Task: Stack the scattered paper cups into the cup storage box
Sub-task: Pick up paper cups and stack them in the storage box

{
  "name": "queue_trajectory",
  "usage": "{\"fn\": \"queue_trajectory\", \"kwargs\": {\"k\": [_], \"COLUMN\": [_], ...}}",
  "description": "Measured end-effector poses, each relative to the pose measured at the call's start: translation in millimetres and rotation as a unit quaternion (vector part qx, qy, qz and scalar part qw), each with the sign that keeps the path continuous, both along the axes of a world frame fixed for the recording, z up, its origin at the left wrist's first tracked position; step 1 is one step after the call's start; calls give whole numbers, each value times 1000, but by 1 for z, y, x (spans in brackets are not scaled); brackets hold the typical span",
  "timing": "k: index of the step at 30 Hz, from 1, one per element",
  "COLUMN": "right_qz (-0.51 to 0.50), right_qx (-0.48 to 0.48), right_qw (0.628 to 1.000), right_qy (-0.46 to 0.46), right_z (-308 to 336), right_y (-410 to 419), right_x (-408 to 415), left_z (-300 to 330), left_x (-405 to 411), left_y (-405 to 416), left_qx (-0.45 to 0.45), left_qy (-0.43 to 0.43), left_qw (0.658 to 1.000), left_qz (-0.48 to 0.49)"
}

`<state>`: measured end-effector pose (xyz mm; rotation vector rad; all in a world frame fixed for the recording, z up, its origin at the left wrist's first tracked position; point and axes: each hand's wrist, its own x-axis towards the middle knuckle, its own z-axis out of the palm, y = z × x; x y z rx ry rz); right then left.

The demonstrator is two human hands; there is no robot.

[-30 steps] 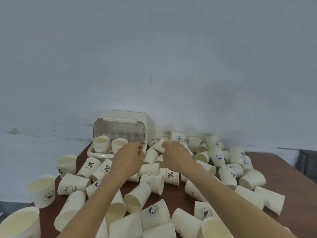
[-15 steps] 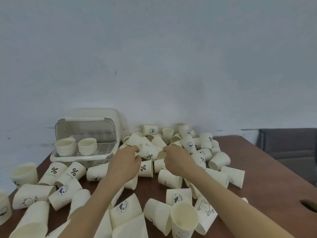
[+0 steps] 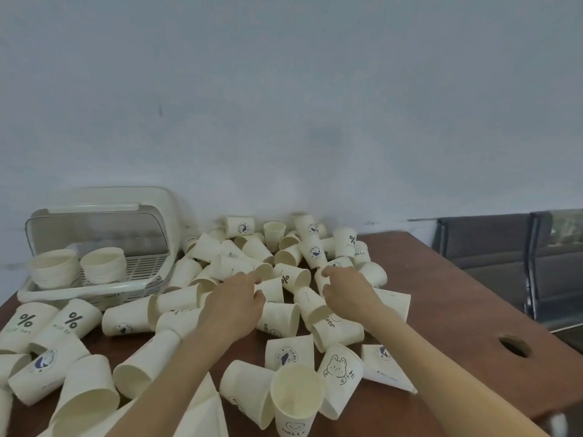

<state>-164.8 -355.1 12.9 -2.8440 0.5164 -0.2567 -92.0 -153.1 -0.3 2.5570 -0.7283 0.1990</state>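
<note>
Several cream paper cups lie scattered and tipped over across the brown table. The cup storage box stands at the back left with its lid raised. Two short stacks of cups stand inside it. My left hand reaches into the middle of the pile, its fingers and thumb curled round the end of a lying cup. My right hand is just to its right, fingers curled over another cup that it mostly hides.
An upright cup marked HELLO stands near the front edge. The table has a round hole at the right. Dark seats stand beyond the table's right edge. A pale wall closes the back.
The view has swung right, so the box now sits further left. Both hands have moved from near the box's opening into the middle of the pile and closed round cups.
</note>
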Motion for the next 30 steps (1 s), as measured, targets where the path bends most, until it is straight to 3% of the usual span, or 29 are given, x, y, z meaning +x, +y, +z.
{"fn": "queue_trajectory", "kwargs": {"k": [6, 15, 24, 30], "right_qz": [-59, -277, -320, -300], "right_qx": [3, 39, 178, 155], "right_qw": [998, 960, 929, 937], "right_qy": [26, 13, -56, -86], "right_z": [-13, -34, -48, -43], "right_y": [-52, -112, -121, -117], "right_x": [-7, -38, -40, -34], "left_z": [-7, -17, -15, -18], "left_x": [-3, -11, -29, -32], "left_y": [-37, -65, -68, -75], "left_qx": [-16, 26, 32, 38], "left_qy": [20, 23, 30, 47], "left_qw": [999, 999, 997, 995], "left_qz": [-36, -41, -56, -74]}}
